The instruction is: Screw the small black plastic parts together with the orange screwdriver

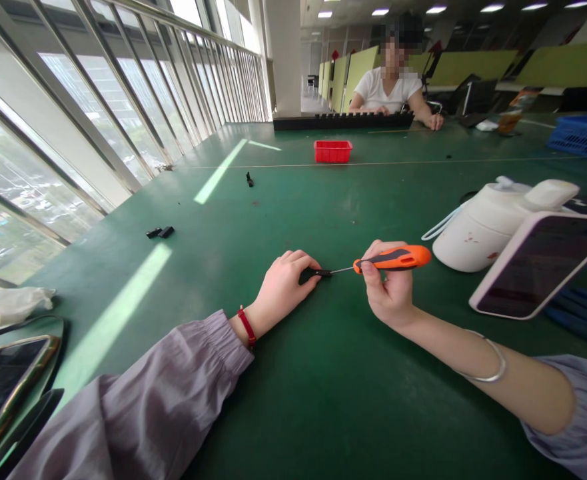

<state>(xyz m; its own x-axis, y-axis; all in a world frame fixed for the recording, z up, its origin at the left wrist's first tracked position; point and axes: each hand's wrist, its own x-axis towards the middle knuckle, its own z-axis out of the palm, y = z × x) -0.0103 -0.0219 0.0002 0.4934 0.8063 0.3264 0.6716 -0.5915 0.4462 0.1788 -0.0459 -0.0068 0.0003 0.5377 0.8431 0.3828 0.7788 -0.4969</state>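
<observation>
My left hand (pixel 284 283) pinches a small black part (pixel 322 273) low over the green table. What kind of part it is I cannot make out, since the fingers cover one end. In my right hand (pixel 390 293) is a screwdriver (pixel 398 258) with an orange and dark grey handle, held nearly level. Its thin metal shaft points left, and the tip meets the right end of the black part. Whether the tip sits in a screw is too small to tell.
Small black pieces (pixel 160 232) lie at the left, another black piece (pixel 250 179) farther back. A red bin (pixel 333 151) stands mid-table. At right are a white bottle (pixel 488 227) and a propped phone (pixel 543 263); another phone (pixel 10 387) lies left. A person (pixel 392 87) sits opposite.
</observation>
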